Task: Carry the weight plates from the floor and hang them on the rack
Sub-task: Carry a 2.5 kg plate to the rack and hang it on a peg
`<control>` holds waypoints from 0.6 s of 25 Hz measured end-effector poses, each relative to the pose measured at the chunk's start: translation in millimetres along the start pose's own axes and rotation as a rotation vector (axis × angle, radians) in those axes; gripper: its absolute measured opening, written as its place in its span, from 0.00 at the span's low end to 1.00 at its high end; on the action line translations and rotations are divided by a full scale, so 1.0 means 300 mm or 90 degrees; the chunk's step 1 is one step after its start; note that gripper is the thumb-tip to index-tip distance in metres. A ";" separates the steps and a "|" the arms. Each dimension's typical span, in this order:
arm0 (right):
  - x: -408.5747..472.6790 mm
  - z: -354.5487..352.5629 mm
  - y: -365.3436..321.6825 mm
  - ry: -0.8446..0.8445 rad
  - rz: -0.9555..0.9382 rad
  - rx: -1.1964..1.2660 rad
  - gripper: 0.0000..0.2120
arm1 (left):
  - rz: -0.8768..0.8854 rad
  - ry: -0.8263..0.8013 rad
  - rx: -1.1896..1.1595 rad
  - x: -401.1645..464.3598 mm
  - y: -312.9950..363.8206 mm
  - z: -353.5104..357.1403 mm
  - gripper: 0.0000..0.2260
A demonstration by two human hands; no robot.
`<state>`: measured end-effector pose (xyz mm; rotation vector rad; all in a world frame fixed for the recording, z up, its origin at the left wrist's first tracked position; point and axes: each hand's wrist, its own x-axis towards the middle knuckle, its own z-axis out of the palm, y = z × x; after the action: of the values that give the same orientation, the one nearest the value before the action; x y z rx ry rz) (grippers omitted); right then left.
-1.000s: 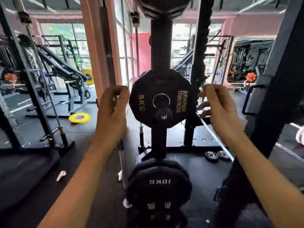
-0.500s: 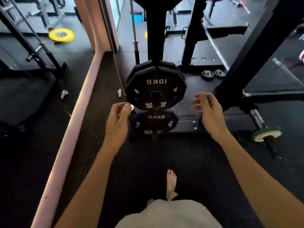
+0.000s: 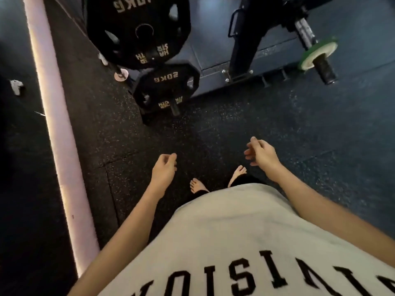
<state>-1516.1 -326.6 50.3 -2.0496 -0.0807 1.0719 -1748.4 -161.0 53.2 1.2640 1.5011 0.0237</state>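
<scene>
— Floor: dark speckled rubber (image 3: pixel 245 124), a pale pink ledge (image 3: pixel 57 129) along its left. The plates?

— A 10KG plate (image 3: pixel 136 28) and a 20KG plate (image 3: pixel 166 88) hang on the rack's pegs, one above the other.

— Hands?

— Left hand (image 3: pixel 163 170) loosely curled, right hand (image 3: pixel 261 154) relaxed; both hold nothing, above bare feet (image 3: pixel 197 185).

The top edge cuts off the far part of the 10 kg plate (image 3: pixel 136 28), and the rack post it hangs on is out of sight. My shirt (image 3: pixel 235 242) hides my legs and heels. My right hand (image 3: pixel 261 153) is blurred at the fingers.
</scene>
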 end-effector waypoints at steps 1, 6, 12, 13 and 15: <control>0.003 -0.052 0.065 0.009 0.041 0.006 0.16 | -0.005 -0.014 0.038 0.000 -0.013 0.041 0.10; -0.027 -0.359 0.385 0.082 0.183 0.080 0.16 | -0.044 -0.118 0.243 0.005 -0.044 0.252 0.13; -0.155 -0.771 0.763 0.164 0.301 0.235 0.13 | -0.028 -0.216 0.476 -0.074 0.037 0.692 0.11; -0.176 -0.860 0.814 0.183 0.310 0.256 0.12 | -0.023 -0.229 0.483 -0.096 0.065 0.786 0.12; -0.204 -1.043 0.912 0.214 0.320 0.288 0.11 | 0.003 -0.238 0.486 -0.151 0.139 0.979 0.13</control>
<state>-1411.2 -730.7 4.3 -1.8328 0.8109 0.9055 -1518.4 -345.6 -1.9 1.7437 1.2029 -0.8065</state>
